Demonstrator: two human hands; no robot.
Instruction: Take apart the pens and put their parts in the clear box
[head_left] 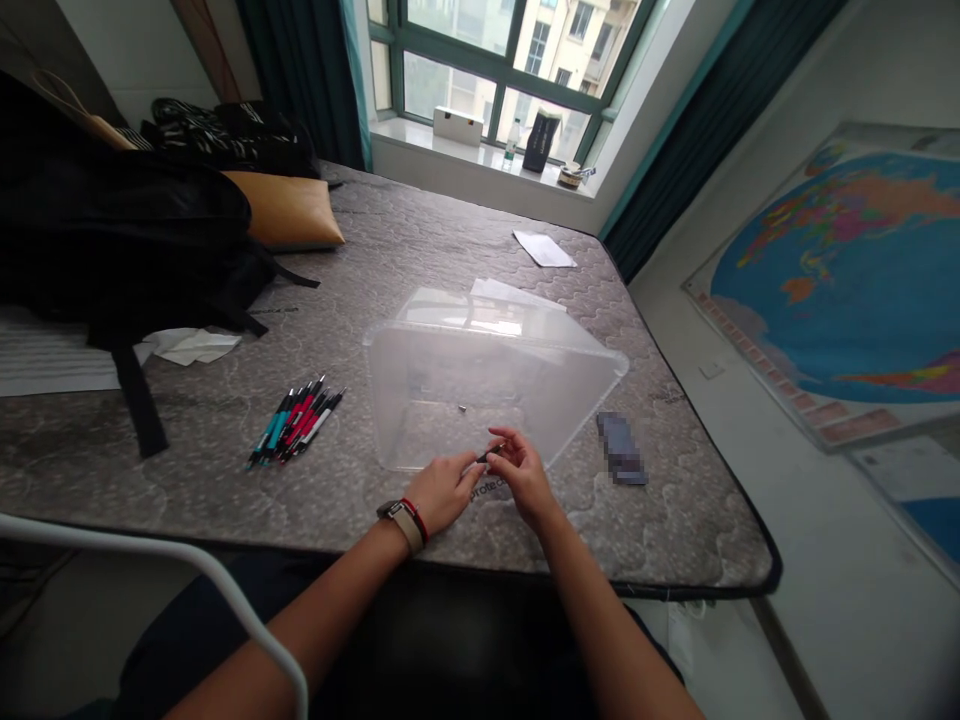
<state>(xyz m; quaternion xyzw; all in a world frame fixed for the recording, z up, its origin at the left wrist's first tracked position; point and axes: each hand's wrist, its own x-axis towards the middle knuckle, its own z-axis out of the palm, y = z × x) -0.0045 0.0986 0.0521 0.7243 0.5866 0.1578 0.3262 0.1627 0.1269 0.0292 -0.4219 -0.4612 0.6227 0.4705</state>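
On a quilted mattress [697, 510] beneath a window, hands at the near edge. 1 dark pen-like piece [492, 453] in hand, held up just in front of a clear plastic bin [495, 365]. Left hand [441, 494] pinches its lower end; right hand [525, 480] pinches from the other side, thumb and fingertip close together, 1 finger raised clear. Both grips thus closed on the same slim thing, palms off the mattress as far as visible.

Progress, by my reading: partway through handling this 1 piece; both hands busy with it, nothing set down as settled. A loose bunch of pens [296, 422] lies to the left, well apart from the hands; these look whole. Whether they are finished or waiting cannot be told. 1 small metallic bit [462, 408] shows within the bin's outline, apart from the hands; could be a loose part, so the held piece may be incomplete. Judgement only.

Look of the held piece: slender, mostly black, tilted, right end higher. Fingers cover much of it; tip and clip not distinguishable. Bunched pens for comparison: black with teal, red and whitish barrels, laid roughly parallel, slanting up to the right.
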